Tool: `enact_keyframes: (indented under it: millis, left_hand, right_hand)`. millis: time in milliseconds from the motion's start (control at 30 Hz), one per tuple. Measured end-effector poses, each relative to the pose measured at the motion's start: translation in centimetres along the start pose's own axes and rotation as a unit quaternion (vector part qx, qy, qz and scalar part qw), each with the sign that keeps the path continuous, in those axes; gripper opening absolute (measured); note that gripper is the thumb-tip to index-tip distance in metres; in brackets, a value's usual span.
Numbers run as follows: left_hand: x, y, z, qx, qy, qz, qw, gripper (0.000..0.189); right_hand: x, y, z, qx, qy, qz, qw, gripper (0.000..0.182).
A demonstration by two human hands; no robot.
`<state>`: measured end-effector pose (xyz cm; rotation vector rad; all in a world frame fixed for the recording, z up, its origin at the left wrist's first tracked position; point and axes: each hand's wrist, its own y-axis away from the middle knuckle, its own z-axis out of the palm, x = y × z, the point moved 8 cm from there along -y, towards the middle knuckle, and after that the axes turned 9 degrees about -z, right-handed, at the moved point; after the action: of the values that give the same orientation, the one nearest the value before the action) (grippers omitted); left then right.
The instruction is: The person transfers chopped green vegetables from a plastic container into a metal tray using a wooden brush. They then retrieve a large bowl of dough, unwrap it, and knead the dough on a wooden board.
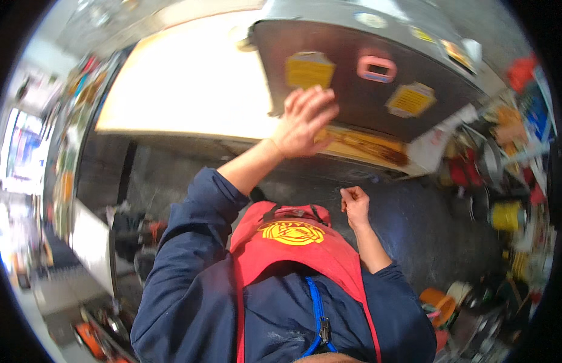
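My left hand point(308, 122) is raised with its fingers partly spread and nothing in it. It is blurred and lies in front of the dark front panel point(344, 100) of a grey metal machine; whether it touches is unclear. Just beyond my fingertips is a yellow label point(310, 68) bearing writing. A pink digital timer point(376, 69) and a second yellow label point(411, 100) sit further right on the panel. My right hand point(357, 206) hangs low beside my red apron point(299, 258), fingers curled, with nothing visible in it.
A brightly lit tabletop point(185, 86) reaches left from the machine. Below the panel runs a wooden edge point(367, 147). Cluttered shelves point(65, 159) line the left; a yellow container point(507, 216) and an orange bucket point(437, 303) stand right. A white board point(92, 245) is at left.
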<state>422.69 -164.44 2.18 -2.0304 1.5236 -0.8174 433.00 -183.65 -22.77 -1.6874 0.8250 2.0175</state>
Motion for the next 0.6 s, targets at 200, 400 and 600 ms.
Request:
enact_keyframes:
  millis: [200,400,600]
  left_hand:
    - [-6.0,32.8,-0.8,-0.221,-0.051,-0.343,0.912,0.014]
    - [-2.8,59.2,-7.4,-0.199,-0.084,-0.764,0.608,0.032]
    - [-3.1,64.8,-9.8,-0.108,0.014,-0.877,0.467,0.028]
  right_hand:
    - [10.7,1.3,9.0,-0.214,0.077,0.136,0.964,0.012]
    - [13.5,1.1,10.8,-0.28,0.28,-0.097,0.913,0.026]
    - [4.8,4.2,17.9,-0.276,0.351,-0.19,0.875,0.018]
